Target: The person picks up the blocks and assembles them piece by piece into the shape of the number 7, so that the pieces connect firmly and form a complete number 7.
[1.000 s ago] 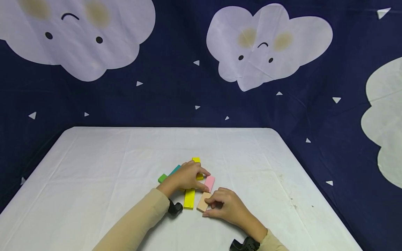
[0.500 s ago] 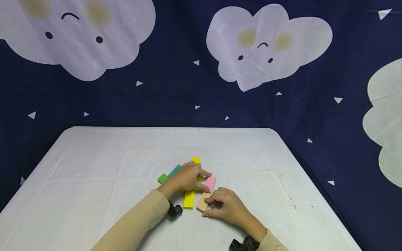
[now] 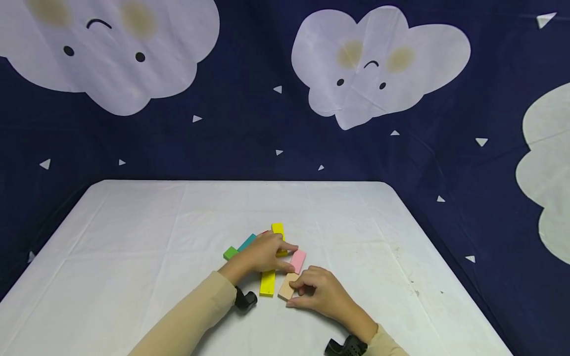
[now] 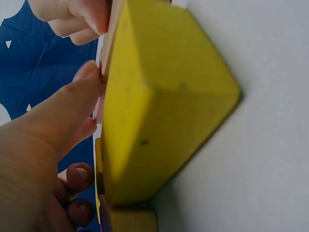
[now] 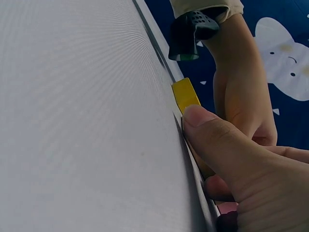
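Between thumb and forefinger, my left hand (image 3: 262, 252) holds a small pink block (image 3: 299, 260) at its two ends, flat on the table. My right hand (image 3: 327, 292) pinches a plain wood block (image 3: 287, 287) just nearer to me, end to end with the pink one. Left of these lies a yellow block (image 3: 267, 284), large in the left wrist view (image 4: 130, 101). A second yellow block (image 3: 277, 228) lies farther back. Teal (image 3: 247, 242) and green blocks (image 3: 230, 253) show beyond the left forearm, plus a red sliver (image 3: 263, 232). The left hand hides the middle of the group.
A white cloth covers the table (image 3: 133, 222). Behind it hangs a dark blue curtain (image 3: 249, 133) with clouds and small triangles. Black wrist cameras sit on the left wrist (image 3: 246, 299) and right wrist (image 3: 345, 347), low over the cloth.
The pink block shifted slightly right under my left fingers. My left hand then eased slightly left, and a red edge shows behind it. The right hand has barely moved.
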Available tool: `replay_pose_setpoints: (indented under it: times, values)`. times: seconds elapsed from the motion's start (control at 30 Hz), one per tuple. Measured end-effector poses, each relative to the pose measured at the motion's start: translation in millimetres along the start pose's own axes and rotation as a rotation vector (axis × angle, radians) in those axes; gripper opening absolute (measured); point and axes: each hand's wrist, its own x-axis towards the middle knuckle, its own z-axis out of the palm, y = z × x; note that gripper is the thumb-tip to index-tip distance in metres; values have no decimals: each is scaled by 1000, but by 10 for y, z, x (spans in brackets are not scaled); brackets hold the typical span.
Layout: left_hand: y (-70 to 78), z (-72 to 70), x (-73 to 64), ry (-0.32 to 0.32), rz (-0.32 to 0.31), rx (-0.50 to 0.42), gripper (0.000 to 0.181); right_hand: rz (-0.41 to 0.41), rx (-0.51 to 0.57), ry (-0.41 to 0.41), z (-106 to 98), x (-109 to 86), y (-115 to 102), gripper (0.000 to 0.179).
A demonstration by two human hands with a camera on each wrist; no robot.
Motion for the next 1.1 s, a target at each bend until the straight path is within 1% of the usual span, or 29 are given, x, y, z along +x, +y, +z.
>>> replay_pose_setpoints:
  times: [0.17, 0.3, 0.37, 0.53, 0.67, 0.8, 0.9, 1.1]
  values:
    - [-1, -9, -57, 7, 0, -45, 40, 7, -4, 0, 2, -1, 0, 23]
    - [3, 5, -109, 24, 4, -50, 28, 5, 3, 2, -2, -4, -1, 23]
    - [10, 13, -139, 35, 9, -32, 26, 7, 5, 3, -2, -3, -3, 23]
    - [5, 34, -249, 45, 64, 31, 24, 17, 11, 4, 2, 2, -9, 24]
    - [6, 30, -340, 29, 112, 108, 29, 9, 7, 5, 0, 11, -8, 24]
    - [-6, 24, -398, 2, 137, 161, 36, 10, 10, 0, -2, 15, -8, 24]
    - [-26, 17, -439, -29, 147, 166, 46, 8, 12, 2, -3, 13, -8, 26]
    - [-43, 8, -506, -82, 148, 166, 74, 5, 21, 8, -18, -1, 11, 31]
